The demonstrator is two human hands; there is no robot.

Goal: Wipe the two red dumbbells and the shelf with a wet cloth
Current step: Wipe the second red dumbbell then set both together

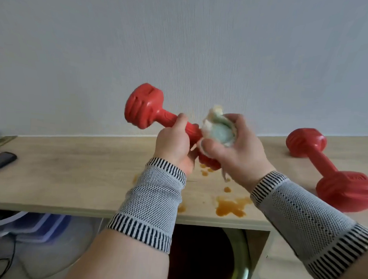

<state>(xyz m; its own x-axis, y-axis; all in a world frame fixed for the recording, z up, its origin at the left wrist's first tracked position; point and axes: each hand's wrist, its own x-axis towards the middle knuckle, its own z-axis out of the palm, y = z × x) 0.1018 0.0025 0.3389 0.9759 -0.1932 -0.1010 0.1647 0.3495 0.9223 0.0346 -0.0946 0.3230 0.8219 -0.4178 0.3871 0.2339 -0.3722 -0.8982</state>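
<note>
My left hand [174,143] grips the handle of a red dumbbell [144,107] and holds it tilted above the wooden shelf [71,176]. Its far head points up and left. Its near head is mostly hidden behind my hands. My right hand [233,150] clutches a bunched pale green and cream cloth [218,130] against the handle near that hidden head. A second red dumbbell [329,173] lies on the shelf at the right, apart from both hands. Orange-brown spill stains [230,206] mark the shelf near its front edge, below my right wrist.
A dark flat object [0,162] lies at the shelf's left end. A pale wall [183,44] rises behind the shelf. Below the shelf there is a dark opening with a green-rimmed round container [238,266], and blurred bluish items [40,226] at the lower left.
</note>
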